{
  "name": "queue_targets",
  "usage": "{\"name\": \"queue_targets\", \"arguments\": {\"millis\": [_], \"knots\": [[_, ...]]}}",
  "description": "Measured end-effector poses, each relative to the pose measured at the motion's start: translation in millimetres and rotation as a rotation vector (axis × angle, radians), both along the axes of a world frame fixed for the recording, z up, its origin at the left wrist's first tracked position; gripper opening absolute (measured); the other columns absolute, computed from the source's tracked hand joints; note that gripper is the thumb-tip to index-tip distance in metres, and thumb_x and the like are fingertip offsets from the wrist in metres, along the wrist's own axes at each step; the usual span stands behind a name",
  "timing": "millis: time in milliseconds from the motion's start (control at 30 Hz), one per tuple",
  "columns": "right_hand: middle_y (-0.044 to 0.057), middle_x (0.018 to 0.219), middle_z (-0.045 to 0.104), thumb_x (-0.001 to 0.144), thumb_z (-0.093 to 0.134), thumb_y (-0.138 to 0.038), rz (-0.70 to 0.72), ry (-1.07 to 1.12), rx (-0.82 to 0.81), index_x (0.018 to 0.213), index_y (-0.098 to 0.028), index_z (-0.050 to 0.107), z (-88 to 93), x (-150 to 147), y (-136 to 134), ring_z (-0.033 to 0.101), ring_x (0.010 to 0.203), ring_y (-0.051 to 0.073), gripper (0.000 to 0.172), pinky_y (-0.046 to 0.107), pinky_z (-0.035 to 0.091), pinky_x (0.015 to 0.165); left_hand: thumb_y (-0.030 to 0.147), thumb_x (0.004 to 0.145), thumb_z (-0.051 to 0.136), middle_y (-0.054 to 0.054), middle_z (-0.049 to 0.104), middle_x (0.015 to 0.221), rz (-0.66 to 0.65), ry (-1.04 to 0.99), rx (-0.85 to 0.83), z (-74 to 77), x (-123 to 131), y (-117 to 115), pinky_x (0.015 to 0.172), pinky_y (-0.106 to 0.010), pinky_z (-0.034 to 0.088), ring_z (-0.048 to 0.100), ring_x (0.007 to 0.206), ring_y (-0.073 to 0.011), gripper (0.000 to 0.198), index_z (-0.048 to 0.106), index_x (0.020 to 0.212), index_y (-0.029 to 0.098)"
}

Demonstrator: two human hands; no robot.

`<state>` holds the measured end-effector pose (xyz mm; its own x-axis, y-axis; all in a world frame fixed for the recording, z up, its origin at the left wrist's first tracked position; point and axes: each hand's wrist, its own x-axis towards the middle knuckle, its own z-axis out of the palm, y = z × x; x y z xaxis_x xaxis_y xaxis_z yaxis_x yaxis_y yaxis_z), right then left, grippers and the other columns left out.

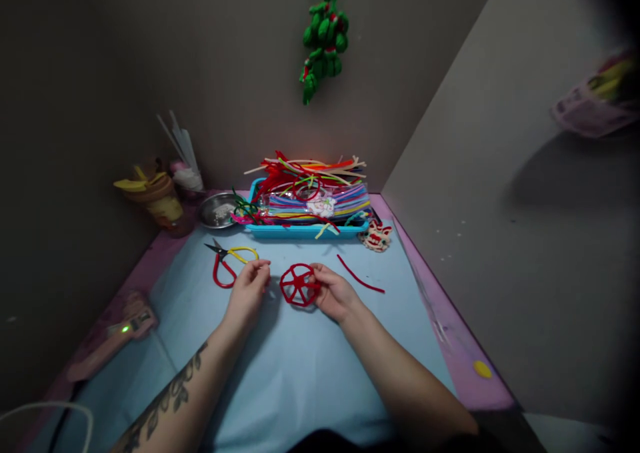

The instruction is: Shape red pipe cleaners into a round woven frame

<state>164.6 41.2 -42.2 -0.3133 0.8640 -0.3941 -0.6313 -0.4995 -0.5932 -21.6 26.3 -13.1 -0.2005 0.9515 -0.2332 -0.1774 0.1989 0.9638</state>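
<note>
A red wheel shape made of pipe cleaners (299,284), a ring with several spokes, is held upright above the blue cloth. My right hand (331,290) pinches its right edge between thumb and fingers. To the left of the wheel, apart from it, my left hand (251,282) is closed with thumb and fingertips together; anything between them is too small to make out. Scissors (223,255) with one red and one yellow handle lie partly open just beyond my left hand. A loose red pipe cleaner (359,276) rests on the cloth to the right.
At the back stands a blue tray (305,231) heaped with colourful pipe cleaners, with a metal bowl (220,211) to its left. A lion-face piece (376,236) lies by its right corner. A pink glue gun (117,336) with a green light is at left. Walls close in the table.
</note>
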Motion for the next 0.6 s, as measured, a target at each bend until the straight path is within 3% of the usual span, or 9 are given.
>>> {"name": "queue_targets", "arguments": {"millis": [133,233,300,467,600], "knots": [[-0.006,0.061,0.064,0.068,0.077,-0.018,-0.058,0.034,0.039,0.088,-0.022,0.057,0.9,0.7,0.7,0.058,0.053,0.01,0.028,0.021,0.046,0.054,0.045,0.078,0.065,0.0,0.062,0.067,-0.097,0.194,0.143,8.6,3.4,-8.9,0.063,-0.025,0.043,0.058,0.066,-0.0149,0.038,0.064,0.102,0.015],[-0.006,0.06,0.064,0.066,0.08,-0.021,-0.078,0.047,0.071,0.091,-0.022,0.058,3.4,-2.2,-2.2,0.059,0.055,0.01,0.033,0.021,0.046,0.058,0.044,0.078,0.066,-0.006,0.071,0.086,-0.152,0.197,0.166,10.8,8.9,-14.8,0.075,-0.029,0.046,0.064,0.083,-0.0182,0.056,0.055,0.125,0.014],[-0.004,0.062,0.066,0.064,0.083,-0.026,-0.065,0.017,0.095,0.092,-0.021,0.059,4.8,-5.0,-5.0,0.062,0.058,0.011,0.037,0.023,0.047,0.063,0.043,0.078,0.066,-0.005,0.07,0.086,-0.196,0.162,0.161,9.7,10.8,-15.7,0.076,-0.029,0.046,0.063,0.083,-0.0177,0.062,0.052,0.131,0.015],[0.003,0.073,0.072,0.064,0.084,-0.042,0.021,-0.168,0.166,0.087,-0.018,0.062,5.6,-9.3,-9.0,0.067,0.071,0.016,0.04,0.027,0.047,0.071,0.041,0.075,0.069,0.0,0.066,0.073,-0.187,0.107,0.122,6.8,7.9,-13.6,0.07,-0.028,0.046,0.062,0.072,-0.0164,0.055,0.056,0.121,0.014],[0.002,0.075,0.069,0.063,0.083,-0.05,0.01,-0.234,0.154,0.082,-0.018,0.064,3.8,-8.1,-6.7,0.063,0.07,0.016,0.042,0.027,0.045,0.066,0.036,0.075,0.068,0.0,0.065,0.071,-0.171,0.201,0.135,11.8,7.1,-15.4,0.073,-0.029,0.045,0.061,0.072,-0.0168,0.046,0.058,0.115,0.016]]}}
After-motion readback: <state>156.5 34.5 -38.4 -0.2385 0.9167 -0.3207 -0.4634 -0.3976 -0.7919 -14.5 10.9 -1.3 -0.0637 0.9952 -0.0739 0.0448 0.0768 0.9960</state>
